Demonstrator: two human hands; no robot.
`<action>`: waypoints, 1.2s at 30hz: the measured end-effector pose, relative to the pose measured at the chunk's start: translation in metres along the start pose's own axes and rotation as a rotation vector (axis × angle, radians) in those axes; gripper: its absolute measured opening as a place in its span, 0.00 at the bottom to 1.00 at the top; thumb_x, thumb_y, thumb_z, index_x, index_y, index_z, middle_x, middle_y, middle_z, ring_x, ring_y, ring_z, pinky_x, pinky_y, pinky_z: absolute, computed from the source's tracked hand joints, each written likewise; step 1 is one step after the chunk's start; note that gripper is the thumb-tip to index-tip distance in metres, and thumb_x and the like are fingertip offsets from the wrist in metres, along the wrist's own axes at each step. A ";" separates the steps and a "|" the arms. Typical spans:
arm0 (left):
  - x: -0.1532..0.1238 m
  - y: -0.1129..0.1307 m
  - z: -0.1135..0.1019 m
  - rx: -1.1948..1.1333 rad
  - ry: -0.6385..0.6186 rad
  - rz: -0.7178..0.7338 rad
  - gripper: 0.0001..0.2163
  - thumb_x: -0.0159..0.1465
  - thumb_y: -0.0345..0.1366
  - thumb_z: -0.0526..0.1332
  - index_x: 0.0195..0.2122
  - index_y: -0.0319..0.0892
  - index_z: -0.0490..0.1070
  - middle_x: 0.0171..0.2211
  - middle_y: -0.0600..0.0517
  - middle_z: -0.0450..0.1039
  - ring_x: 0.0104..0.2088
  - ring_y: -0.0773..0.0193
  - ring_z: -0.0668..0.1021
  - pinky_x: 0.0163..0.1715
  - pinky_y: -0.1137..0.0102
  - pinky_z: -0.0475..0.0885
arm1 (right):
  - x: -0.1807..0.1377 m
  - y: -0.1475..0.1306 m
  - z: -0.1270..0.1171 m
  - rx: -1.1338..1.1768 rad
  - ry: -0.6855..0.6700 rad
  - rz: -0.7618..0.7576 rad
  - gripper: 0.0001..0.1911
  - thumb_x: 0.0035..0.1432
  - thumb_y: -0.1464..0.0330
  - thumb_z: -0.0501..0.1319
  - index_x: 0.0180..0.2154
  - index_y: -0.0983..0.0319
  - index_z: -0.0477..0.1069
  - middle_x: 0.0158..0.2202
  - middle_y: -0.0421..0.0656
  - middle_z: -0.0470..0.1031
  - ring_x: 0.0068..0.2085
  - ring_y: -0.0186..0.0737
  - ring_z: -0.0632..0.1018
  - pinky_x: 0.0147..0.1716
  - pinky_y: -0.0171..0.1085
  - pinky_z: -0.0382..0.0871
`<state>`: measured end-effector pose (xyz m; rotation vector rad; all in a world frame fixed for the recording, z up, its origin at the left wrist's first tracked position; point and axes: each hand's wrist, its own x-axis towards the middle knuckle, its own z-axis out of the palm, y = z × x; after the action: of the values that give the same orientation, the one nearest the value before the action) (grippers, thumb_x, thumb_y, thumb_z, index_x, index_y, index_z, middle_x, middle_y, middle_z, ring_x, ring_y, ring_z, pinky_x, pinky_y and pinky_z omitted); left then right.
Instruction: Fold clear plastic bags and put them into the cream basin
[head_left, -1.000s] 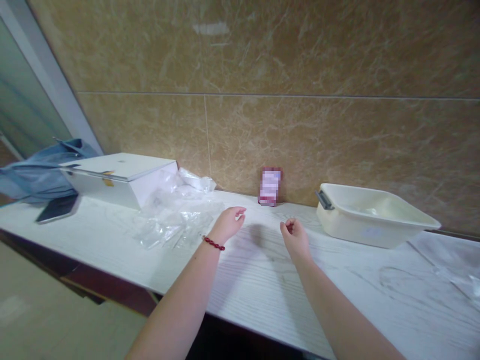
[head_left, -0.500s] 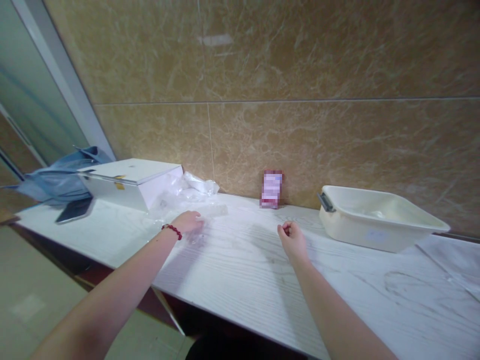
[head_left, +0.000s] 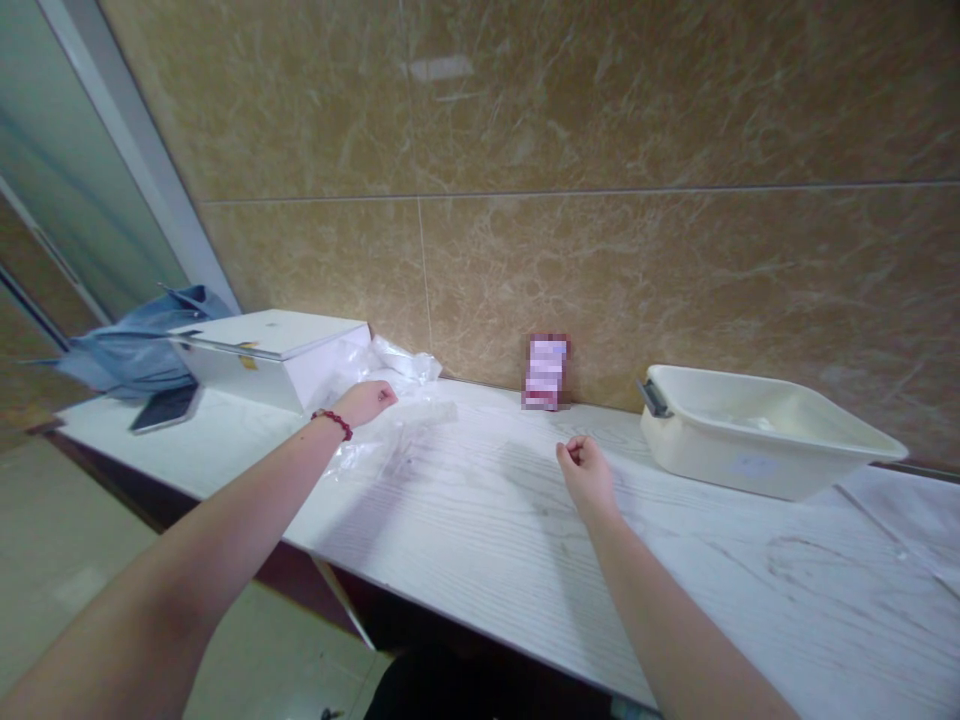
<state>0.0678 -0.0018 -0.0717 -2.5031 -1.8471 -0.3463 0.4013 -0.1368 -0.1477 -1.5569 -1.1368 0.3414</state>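
Note:
My left hand [head_left: 365, 402], with a red bead bracelet at the wrist, is closed and raised over a heap of clear plastic bags [head_left: 390, 420] on the white table [head_left: 525, 530]. It seems to pinch the plastic, which trails down from it. My right hand [head_left: 583, 470] rests on the table's middle as a loose fist; whether anything is in it I cannot make out.
A white box [head_left: 270, 355] lies left of the bags, with a dark phone [head_left: 161, 408] and blue cloth [head_left: 135, 345] beyond it. A cream plastic basin [head_left: 765, 430] stands at the right by the marble wall. A small pink-white packet [head_left: 545, 372] leans on the wall.
My left hand swung left from the table's middle to the plastic bags, closed on them and lifted a little. The right hand has stayed in place.

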 end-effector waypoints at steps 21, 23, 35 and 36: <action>-0.049 0.126 -0.094 -1.482 0.109 -0.093 0.03 0.55 0.25 0.53 0.24 0.36 0.61 0.28 0.47 0.72 0.31 0.68 0.75 0.41 0.68 0.67 | -0.030 -0.026 0.006 -0.001 -0.294 -0.475 0.30 0.45 0.66 0.57 0.50 0.61 0.51 0.45 0.49 0.63 0.44 0.42 0.66 0.35 0.41 0.66; -0.058 0.142 -0.096 -1.588 0.027 -0.121 0.05 0.56 0.24 0.50 0.24 0.34 0.62 0.30 0.45 0.72 0.32 0.67 0.75 0.42 0.68 0.67 | -0.037 -0.031 0.006 -0.015 -0.312 -0.537 0.36 0.44 0.65 0.59 0.54 0.59 0.46 0.51 0.49 0.58 0.50 0.44 0.61 0.40 0.43 0.64; -0.065 0.177 -0.077 -1.943 -0.085 -0.355 0.09 0.59 0.22 0.44 0.32 0.31 0.62 0.36 0.42 0.69 0.38 0.68 0.73 0.39 0.78 0.69 | -0.040 -0.045 -0.006 0.170 -0.246 -0.355 0.13 0.51 0.67 0.50 0.40 0.59 0.63 0.41 0.44 0.67 0.39 0.37 0.69 0.33 0.35 0.66; -0.063 0.175 -0.074 -1.943 -0.080 -0.364 0.09 0.59 0.22 0.44 0.33 0.32 0.62 0.36 0.42 0.69 0.38 0.68 0.73 0.40 0.78 0.69 | -0.039 -0.046 -0.007 0.190 -0.250 -0.295 0.10 0.51 0.66 0.49 0.35 0.60 0.64 0.37 0.43 0.68 0.35 0.35 0.70 0.30 0.33 0.66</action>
<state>0.2027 -0.1241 0.0103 -2.2998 -2.2979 -3.3450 0.3660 -0.1761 -0.1186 -1.1825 -1.4629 0.4396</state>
